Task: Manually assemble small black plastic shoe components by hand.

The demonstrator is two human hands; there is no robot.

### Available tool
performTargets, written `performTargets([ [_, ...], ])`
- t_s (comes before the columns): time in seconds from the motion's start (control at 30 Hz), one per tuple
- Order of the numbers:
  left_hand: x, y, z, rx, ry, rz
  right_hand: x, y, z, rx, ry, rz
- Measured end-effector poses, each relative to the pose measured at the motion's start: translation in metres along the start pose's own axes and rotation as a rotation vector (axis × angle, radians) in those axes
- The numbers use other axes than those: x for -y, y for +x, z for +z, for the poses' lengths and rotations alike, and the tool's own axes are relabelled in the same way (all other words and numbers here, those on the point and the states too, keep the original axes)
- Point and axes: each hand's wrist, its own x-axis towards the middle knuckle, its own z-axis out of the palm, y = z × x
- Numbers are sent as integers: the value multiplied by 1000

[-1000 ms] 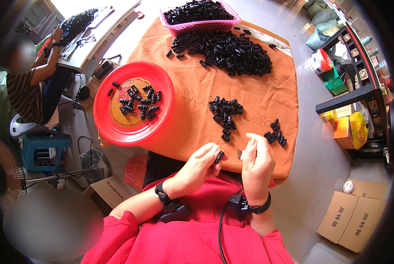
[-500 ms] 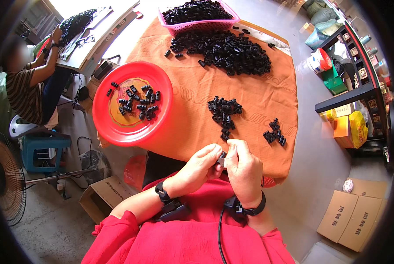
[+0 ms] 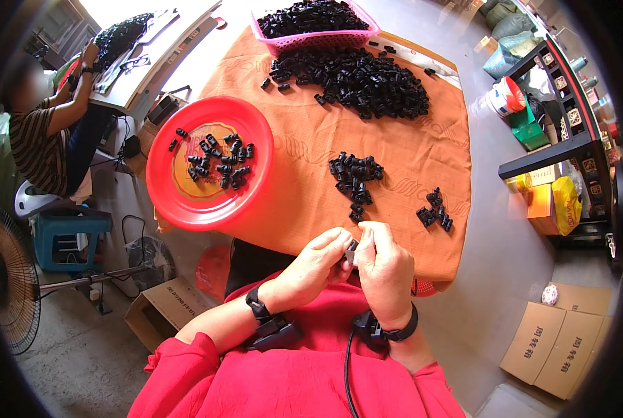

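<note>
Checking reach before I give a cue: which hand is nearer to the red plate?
Left. The left hand is apart from the red plate, below and right of it in the picture; the right hand is farther right, beyond the left hand.

Between my hands I have one small black piece [image 3: 353, 245], pinched in the fingers of my left hand [image 3: 311, 265] so that only its end shows; it looks short, dark and tilted upward. Against it sits a flat, greyish sliver [image 3: 350, 257], gripped by my right hand [image 3: 386, 273], its outline too small to read. Both are at the worktop's near edge [image 3: 290, 242].
</note>
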Motion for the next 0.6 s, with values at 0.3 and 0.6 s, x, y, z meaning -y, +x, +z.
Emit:
performTargets([
  [0.3, -1, -4, 1, 44, 53, -19, -9, 4, -7, -109, 89, 44],
  [0.6, 4, -1, -2, 16, -13, -19, -1, -3, -2, 0, 12, 7],
])
